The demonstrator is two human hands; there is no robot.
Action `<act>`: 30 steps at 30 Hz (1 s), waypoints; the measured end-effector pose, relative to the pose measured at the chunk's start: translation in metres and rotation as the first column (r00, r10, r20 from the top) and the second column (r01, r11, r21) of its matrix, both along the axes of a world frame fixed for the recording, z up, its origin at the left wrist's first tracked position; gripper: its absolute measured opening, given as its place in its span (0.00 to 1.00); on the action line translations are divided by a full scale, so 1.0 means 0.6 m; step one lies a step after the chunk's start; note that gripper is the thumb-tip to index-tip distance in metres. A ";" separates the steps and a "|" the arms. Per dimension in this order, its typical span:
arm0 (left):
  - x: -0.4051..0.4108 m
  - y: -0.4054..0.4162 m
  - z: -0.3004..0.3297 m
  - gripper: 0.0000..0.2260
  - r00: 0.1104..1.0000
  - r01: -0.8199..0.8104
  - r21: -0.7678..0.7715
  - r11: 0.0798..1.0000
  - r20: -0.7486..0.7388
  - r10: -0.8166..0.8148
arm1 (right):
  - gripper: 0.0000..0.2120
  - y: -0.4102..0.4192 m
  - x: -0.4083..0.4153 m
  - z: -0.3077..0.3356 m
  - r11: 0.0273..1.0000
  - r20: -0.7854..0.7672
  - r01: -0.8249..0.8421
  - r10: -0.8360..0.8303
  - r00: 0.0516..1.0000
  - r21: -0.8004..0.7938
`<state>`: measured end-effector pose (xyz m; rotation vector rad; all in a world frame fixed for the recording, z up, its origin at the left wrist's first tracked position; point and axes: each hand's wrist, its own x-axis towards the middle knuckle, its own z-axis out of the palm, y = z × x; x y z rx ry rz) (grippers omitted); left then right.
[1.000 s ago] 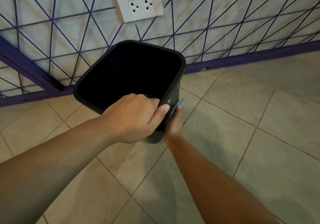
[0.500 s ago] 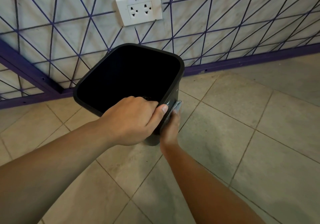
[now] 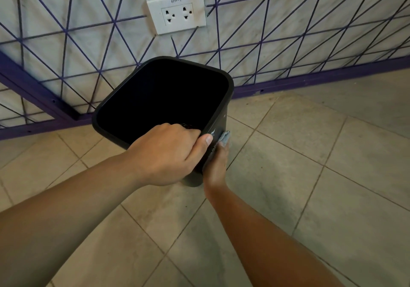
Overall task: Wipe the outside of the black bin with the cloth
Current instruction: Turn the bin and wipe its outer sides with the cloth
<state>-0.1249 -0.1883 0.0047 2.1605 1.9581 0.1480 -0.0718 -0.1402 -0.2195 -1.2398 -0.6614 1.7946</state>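
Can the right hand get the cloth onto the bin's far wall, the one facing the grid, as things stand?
Probably not: the right hand presses the cloth on the near corner, and the black bin itself blocks the far wall.

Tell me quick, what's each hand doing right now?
Left hand: closed, gripping the near rim of the black bin.
Right hand: presses the cloth against the bin's outer side; whether its fingers curl round it cannot be told.

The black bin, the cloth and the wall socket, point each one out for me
black bin [image 3: 230,88]: head view, on its far right rim corner.
cloth [image 3: 225,136]: head view, on the grey fold above the fingers.
wall socket [image 3: 176,11]: head view, on the white faceplate.
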 end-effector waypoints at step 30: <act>-0.005 0.008 -0.008 0.26 0.999 0.017 0.014 1.000 -0.038 -0.016 | 0.34 0.001 0.018 0.208 0.914 0.069 0.111 -0.149 0.986 0.391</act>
